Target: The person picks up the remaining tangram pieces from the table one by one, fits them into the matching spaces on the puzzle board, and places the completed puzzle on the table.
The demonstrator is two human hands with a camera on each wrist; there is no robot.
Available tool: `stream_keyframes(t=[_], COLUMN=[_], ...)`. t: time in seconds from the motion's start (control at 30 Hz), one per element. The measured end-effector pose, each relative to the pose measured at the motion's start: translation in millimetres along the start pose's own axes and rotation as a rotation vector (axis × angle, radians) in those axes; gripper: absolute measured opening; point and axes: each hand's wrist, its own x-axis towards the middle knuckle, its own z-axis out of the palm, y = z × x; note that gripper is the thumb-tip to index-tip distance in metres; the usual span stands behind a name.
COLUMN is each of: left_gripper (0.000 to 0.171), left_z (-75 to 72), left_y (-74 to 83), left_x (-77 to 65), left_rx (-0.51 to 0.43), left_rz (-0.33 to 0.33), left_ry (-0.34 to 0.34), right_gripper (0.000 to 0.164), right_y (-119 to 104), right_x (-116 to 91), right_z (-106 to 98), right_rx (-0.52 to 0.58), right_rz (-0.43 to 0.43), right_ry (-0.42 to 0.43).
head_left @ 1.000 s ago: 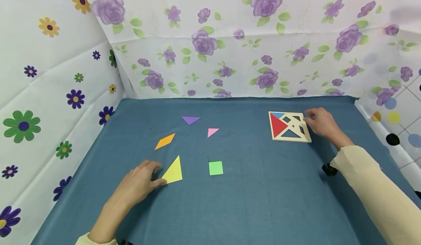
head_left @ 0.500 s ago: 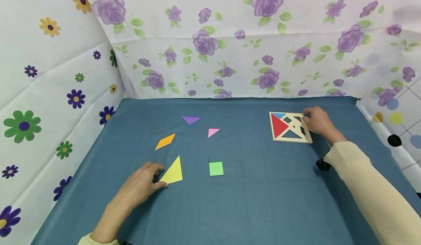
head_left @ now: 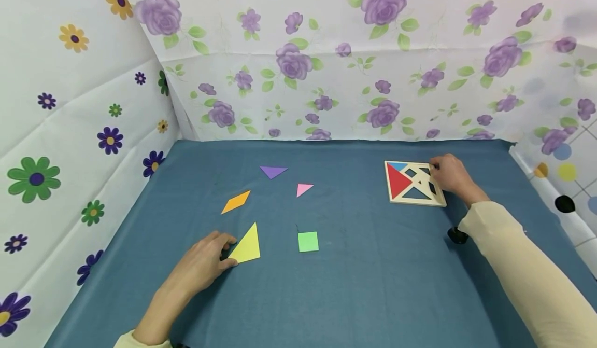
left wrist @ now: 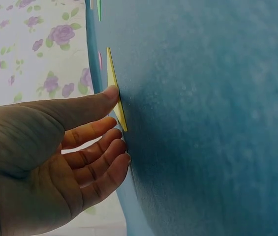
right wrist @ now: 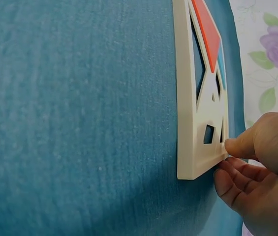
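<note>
My left hand [head_left: 205, 260] lies at the left corner of a yellow triangle piece [head_left: 247, 247], thumb and index finger at its edges. In the left wrist view the thumb tip touches the yellow triangle, and the other fingers are curled beside it. At the back right, my right hand [head_left: 452, 176] grips the right edge of a wooden tangram board [head_left: 417, 203]. Its thumb is on the board's rim in the right wrist view, with curled fingers by the side. A red triangle [head_left: 397, 182] and a blue piece [head_left: 398, 166] sit in the board; its other cutouts show dark.
Loose on the blue tablecloth [head_left: 345, 296] lie a green square [head_left: 308, 241], a pink triangle [head_left: 304, 189], a purple triangle [head_left: 273, 171] and an orange parallelogram [head_left: 236, 202]. A flower-printed sheet [head_left: 326, 88] hangs behind the table's far edge.
My right hand has moved slightly left and closed onto the board's right edge. My left fingers have settled closer around the yellow triangle's corner. The loose pieces lie as before.
</note>
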Motion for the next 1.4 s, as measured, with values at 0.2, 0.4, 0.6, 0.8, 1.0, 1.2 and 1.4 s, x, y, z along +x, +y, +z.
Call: stream_keyframes(t=[0.2,0.4,0.6,0.8,1.0,1.2,1.4], left_gripper=[0.041,0.034,0.030,0.026,0.025,0.026,0.026], left_z=[0.8,0.9,1.2,1.2,0.8,0.9,0.3], left_y=[1.0,2.8,2.9,3.6,4.9,5.7,5.9], left_x=[-1.2,-1.2,-1.2,0.6,2.4,1.7,2.1], left_rx=[-0.019,-0.079,-0.124,-0.154,-0.139,-0.135,-0.136], left_rz=[0.025,0.042,0.036,-0.006,-0.048,-0.061,-0.047], left_ry=[0.014,0.008,0.003,-0.022,-0.034,-0.038,-0.032], right_gripper=[0.041,0.042,0.035,0.026,0.024,0.021,0.026], right_y=[2.0,0.5,-3.9,-6.0,-10.9,-17.2,-26.0], right_x=[2.7,5.3,6.7,6.0,3.8,-1.9,-6.3], right_z=[1.6,1.5,1.7,3.8,8.1,10.4,11.9], right_rx=[0.001,-0.006,-0.023,-0.006,0.009,0.026,0.018], right_rz=[-0.047,-0.012,0.024,0.017,0.008,-0.007,-0.032], right_ry=[0.016,-0.016,-0.044,-0.063,-0.055,-0.057,-0.058])
